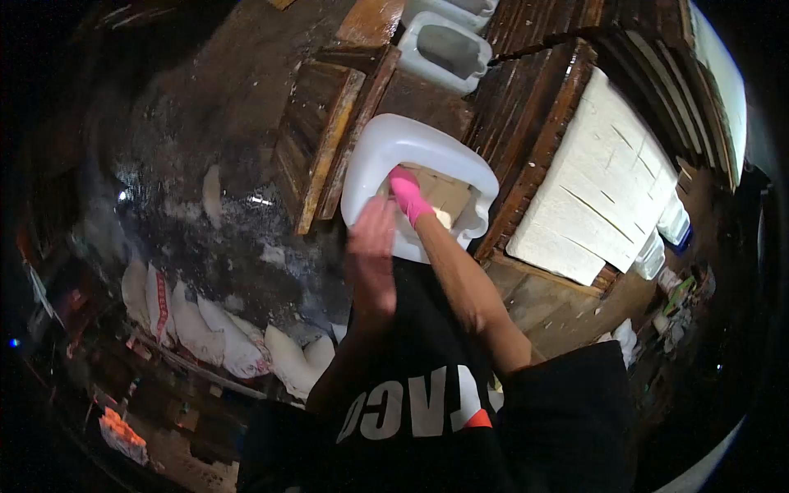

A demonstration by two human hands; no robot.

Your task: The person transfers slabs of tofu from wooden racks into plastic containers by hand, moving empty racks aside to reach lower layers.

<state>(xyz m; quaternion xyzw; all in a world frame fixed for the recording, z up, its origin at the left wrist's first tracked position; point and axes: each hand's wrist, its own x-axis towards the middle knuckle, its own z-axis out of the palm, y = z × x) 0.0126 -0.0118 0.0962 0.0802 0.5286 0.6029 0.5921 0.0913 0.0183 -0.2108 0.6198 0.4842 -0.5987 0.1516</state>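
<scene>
A white plastic tub (pixel 370 156) with rounded corners stands right in front of my body. Inside it lie flat beige blocks (pixel 444 191) with straight dividing lines; their material is hard to make out. My right hand (pixel 405 189), in a pink glove, reaches down into the tub at its left inner side. The fingertips of that hand are hidden, so its grip does not show. My left hand (pixel 374 255) is bare and smeared by motion at the tub's left rim, and its fingers are unclear.
To the right, a large white slab with cut lines (pixel 592 185) lies on wooden boards (pixel 534 156). More white tubs (pixel 444 53) stand beyond. Slatted wooden boards (pixel 320 123) lean at the tub's left. Several sacks (pixel 197 329) line the lower left, over wet dark floor (pixel 246 164).
</scene>
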